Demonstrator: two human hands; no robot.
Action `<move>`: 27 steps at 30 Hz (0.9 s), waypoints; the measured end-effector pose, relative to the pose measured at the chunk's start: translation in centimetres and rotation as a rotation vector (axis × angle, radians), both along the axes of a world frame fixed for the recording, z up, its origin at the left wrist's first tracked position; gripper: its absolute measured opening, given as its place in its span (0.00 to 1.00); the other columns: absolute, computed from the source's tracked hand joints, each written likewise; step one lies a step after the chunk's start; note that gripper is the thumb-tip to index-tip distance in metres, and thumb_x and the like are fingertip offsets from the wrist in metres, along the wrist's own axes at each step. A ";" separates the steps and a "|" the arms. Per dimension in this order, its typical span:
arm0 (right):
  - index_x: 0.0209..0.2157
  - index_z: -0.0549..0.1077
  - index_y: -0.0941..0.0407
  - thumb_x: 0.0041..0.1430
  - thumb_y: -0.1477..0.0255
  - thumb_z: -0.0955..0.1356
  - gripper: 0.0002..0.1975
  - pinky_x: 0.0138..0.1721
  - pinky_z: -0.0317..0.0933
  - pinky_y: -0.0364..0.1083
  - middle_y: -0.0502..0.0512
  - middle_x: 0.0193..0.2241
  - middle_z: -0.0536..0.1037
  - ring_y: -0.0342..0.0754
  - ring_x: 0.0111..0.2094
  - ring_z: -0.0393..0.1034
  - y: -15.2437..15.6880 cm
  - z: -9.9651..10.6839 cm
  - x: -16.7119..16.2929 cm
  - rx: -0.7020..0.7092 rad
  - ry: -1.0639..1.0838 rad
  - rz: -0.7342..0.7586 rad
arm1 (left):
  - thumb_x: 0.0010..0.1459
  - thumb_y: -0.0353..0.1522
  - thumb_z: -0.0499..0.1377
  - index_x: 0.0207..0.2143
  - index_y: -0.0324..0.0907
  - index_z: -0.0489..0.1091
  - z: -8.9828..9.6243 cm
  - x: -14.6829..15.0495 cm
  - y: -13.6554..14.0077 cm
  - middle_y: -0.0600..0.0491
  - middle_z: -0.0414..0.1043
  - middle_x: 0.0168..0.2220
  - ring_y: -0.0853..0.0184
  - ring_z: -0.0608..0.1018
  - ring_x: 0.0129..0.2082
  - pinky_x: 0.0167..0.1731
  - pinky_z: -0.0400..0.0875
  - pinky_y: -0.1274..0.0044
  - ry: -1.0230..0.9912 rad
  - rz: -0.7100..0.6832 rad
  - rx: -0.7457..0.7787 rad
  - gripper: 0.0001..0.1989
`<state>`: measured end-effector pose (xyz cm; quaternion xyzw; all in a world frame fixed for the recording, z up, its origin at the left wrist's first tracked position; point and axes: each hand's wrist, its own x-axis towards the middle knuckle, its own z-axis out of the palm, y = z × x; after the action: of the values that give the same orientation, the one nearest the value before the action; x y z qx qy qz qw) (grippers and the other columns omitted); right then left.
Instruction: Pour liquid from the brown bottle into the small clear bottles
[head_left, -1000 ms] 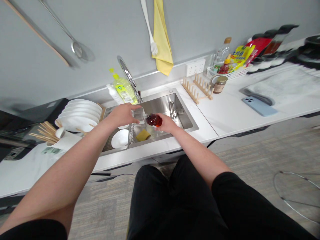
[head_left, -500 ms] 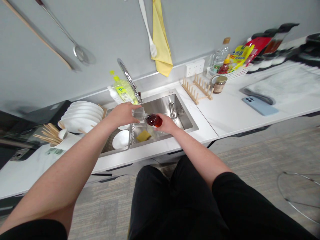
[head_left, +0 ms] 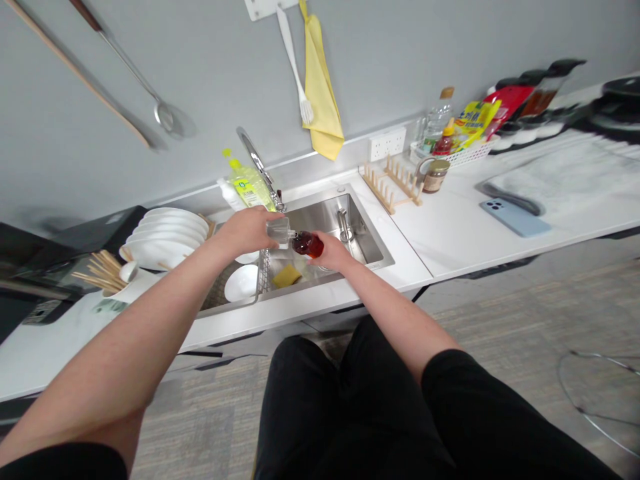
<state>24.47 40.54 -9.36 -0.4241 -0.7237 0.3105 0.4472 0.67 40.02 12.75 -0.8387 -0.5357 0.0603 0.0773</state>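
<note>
Far left, the chopsticks (head_left: 103,270) stand in a holder before the stacked plates (head_left: 163,233). A bowl (head_left: 242,283) sits in the sink's left section.

My left hand (head_left: 250,230) grips a clear container (head_left: 279,232) between thumb and fingers, its neck pointing right. The sponge (head_left: 287,275) lies below, nearer me. The red bottle (head_left: 307,245), tipped on its side, points its mouth at that neck; whether they touch, I cannot tell. My right hand (head_left: 331,253) is closed round its right end. Both vessels are over the sink (head_left: 367,250).

Compared with a second ago, only my view has shifted noticeably; grips and alignment are unchanged. I judge the work to be at the same stage, needing steadiness. Any flow of liquid is too small to confirm.

Further right: the wooden rack (head_left: 393,183), a jar (head_left: 436,176) beside it, and the phone (head_left: 515,217).
</note>
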 end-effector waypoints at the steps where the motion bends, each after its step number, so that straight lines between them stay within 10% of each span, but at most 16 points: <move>1: 0.63 0.78 0.47 0.44 0.68 0.87 0.44 0.60 0.76 0.60 0.55 0.57 0.87 0.63 0.56 0.85 0.0 -0.1 0.0 -0.002 0.003 0.001 | 0.54 0.47 0.75 0.73 0.56 0.75 0.0 0.1 0.0 0.45 0.82 0.58 0.42 0.83 0.59 0.59 0.75 0.64 0.000 -0.004 0.003 0.44; 27: 0.63 0.78 0.48 0.44 0.69 0.87 0.43 0.59 0.77 0.60 0.56 0.56 0.87 0.64 0.55 0.85 0.2 -0.2 0.0 0.043 0.070 0.014 | 0.59 0.47 0.73 0.75 0.55 0.73 2.0 2.4 -0.7 0.44 0.82 0.59 0.47 0.84 0.58 0.55 0.75 0.68 0.205 -0.061 0.052 0.42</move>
<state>24.51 40.74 -9.53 -0.3982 -0.7169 0.3127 0.4793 3.10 39.35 14.70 -0.8418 -0.5005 0.1294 0.1552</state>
